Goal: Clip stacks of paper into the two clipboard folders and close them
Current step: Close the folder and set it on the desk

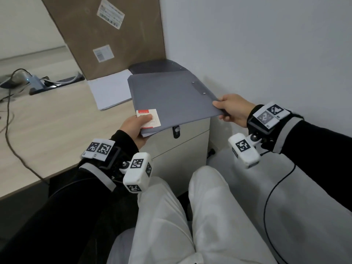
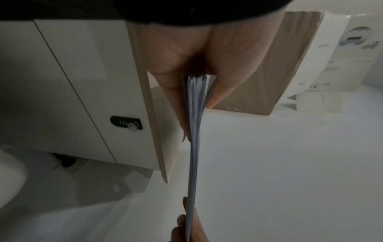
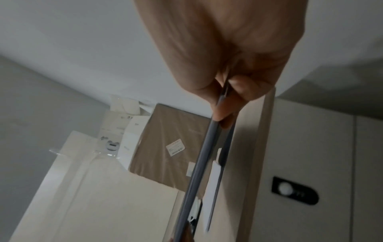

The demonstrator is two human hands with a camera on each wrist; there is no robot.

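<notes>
Both hands lift a closed, matte grey clipboard folder (image 1: 171,96) above the desk's (image 1: 57,121) right end: the left hand (image 1: 136,126) pinches its near-left corner, paper edges showing, the right hand (image 1: 232,109) its near-right edge. A second folder (image 1: 152,66) seemingly lies beyond, loose white sheets (image 1: 110,90) left. Next, set it down squarely.

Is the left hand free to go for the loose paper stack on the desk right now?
Probably not yet. The left hand grips the near corner of the grey folder, while the right hand holds its other corner. The paper stack lies uncovered beside the folder, so the path looks open once that hand lets go.
</notes>
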